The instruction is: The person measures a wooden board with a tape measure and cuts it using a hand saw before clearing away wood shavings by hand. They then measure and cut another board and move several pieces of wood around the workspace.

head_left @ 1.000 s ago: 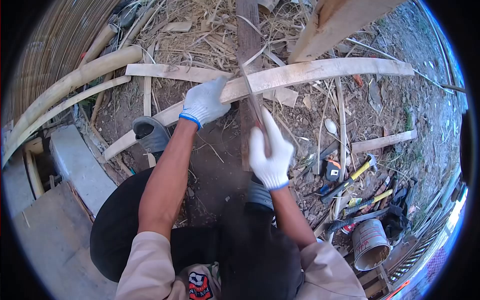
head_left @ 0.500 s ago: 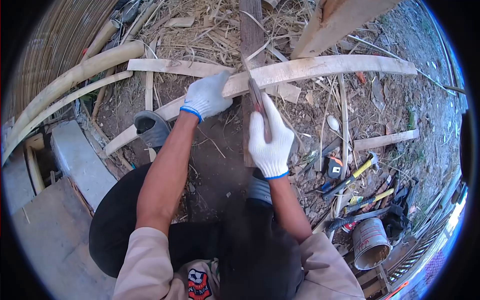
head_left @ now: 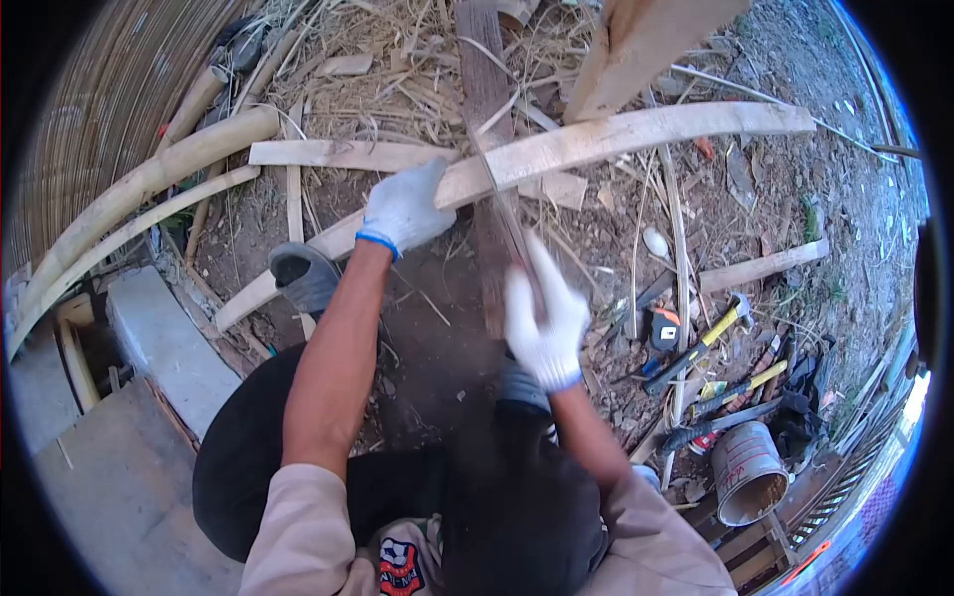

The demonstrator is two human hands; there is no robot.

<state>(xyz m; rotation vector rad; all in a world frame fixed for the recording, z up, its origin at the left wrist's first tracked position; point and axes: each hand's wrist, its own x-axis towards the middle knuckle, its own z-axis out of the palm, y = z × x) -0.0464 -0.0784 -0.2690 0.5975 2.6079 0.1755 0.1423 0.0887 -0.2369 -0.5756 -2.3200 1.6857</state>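
Observation:
A long, pale, curved wooden plank [head_left: 636, 135] lies across a dark wooden beam [head_left: 487, 89]. My left hand [head_left: 405, 207], in a white knit glove with a blue cuff, is closed round the plank just left of the beam. In my right hand [head_left: 547, 323], also gloved and slightly blurred, is a handsaw [head_left: 509, 214], its grip mostly hidden by the fingers. Seen nearly edge-on, the narrow blade crosses the plank above the beam, close to the right of my left hand.
A thick wooden post [head_left: 636, 60] stands behind the plank. On the right lie a tape measure [head_left: 664, 328], a yellow-handled hammer [head_left: 704, 343] and a bucket [head_left: 747, 472]. Curved bamboo poles [head_left: 169, 169] and a pale slab [head_left: 164, 333] occupy the left. My shoe [head_left: 303, 278] is beside the plank.
My right hand has drawn the saw back toward my body and a little to the right. My left hand keeps its hold on the plank; the whole view has shifted slightly.

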